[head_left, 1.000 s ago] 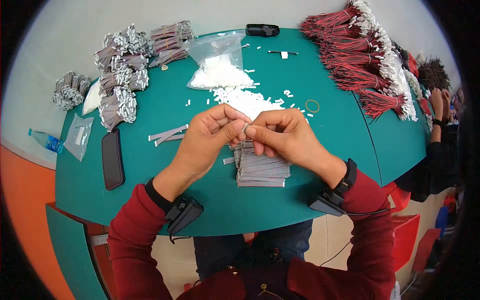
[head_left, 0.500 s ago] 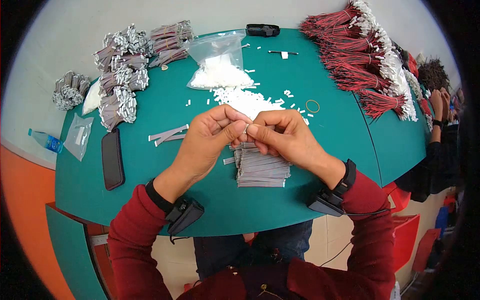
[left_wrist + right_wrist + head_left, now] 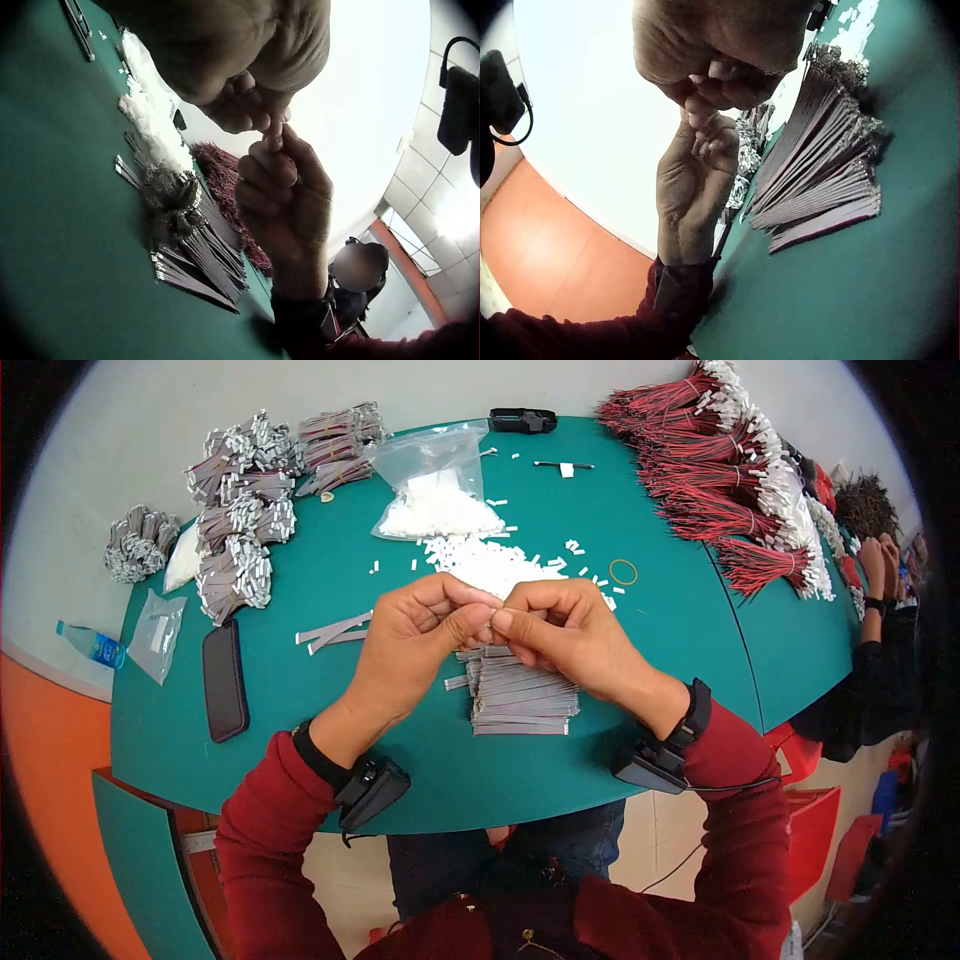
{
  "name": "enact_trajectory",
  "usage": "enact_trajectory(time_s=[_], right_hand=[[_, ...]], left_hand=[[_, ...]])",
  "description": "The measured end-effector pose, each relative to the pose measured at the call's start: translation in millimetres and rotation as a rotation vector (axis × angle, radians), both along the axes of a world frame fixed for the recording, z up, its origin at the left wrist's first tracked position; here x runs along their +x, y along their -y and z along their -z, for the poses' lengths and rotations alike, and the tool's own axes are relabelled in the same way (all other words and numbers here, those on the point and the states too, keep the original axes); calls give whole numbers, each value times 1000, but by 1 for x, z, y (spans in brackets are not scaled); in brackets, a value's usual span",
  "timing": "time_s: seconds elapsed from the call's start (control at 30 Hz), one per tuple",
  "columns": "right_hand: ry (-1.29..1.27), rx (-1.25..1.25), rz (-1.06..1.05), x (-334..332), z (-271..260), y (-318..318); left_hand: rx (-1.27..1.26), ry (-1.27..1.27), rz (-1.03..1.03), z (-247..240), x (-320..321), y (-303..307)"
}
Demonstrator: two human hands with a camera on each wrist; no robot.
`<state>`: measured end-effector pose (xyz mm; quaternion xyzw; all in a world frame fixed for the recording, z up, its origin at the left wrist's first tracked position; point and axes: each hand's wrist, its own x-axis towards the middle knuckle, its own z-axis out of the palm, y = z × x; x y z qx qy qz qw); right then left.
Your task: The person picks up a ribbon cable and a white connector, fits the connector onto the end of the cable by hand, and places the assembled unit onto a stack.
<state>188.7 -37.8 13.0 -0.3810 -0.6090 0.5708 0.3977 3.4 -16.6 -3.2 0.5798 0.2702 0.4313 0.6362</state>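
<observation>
Above the table, my left hand (image 3: 400, 645) and right hand (image 3: 575, 630) meet fingertip to fingertip. Each has thumb and forefinger pinched together at a tiny pale piece, almost wholly hidden by the fingers; I cannot tell its exact kind. Just below the fingertips lies a stack of grey flat ribbon cables (image 3: 525, 700), seen fanned out in the right wrist view (image 3: 821, 176). Beyond the hands spreads a heap of small white connector housings (image 3: 490, 563). A few loose ribbon cables (image 3: 335, 631) lie left of the left hand.
A clear bag (image 3: 430, 470) of white pieces stands behind the heap. Bundled grey cables (image 3: 240, 510) line the left, red-and-black wire bundles (image 3: 710, 470) the right. A phone (image 3: 225, 680), a bottle (image 3: 92, 643) and a rubber band (image 3: 623, 571) also lie about. Another person's hand (image 3: 875, 565) shows far right.
Both hands stay almost in place. The fingertips have drawn closer over the small piece, which showed between the thumbs before and is now nearly covered.
</observation>
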Motion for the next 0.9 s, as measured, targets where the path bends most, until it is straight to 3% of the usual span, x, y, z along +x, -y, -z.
enact_trajectory(time_s=[0.83,0.9], right_hand=[[63,83,67,-4,0,6],[142,187,111,-5,4,8]], left_hand=[[71,-49,-24,-2,1,2],[102,-50,-31,-1,3,4]])
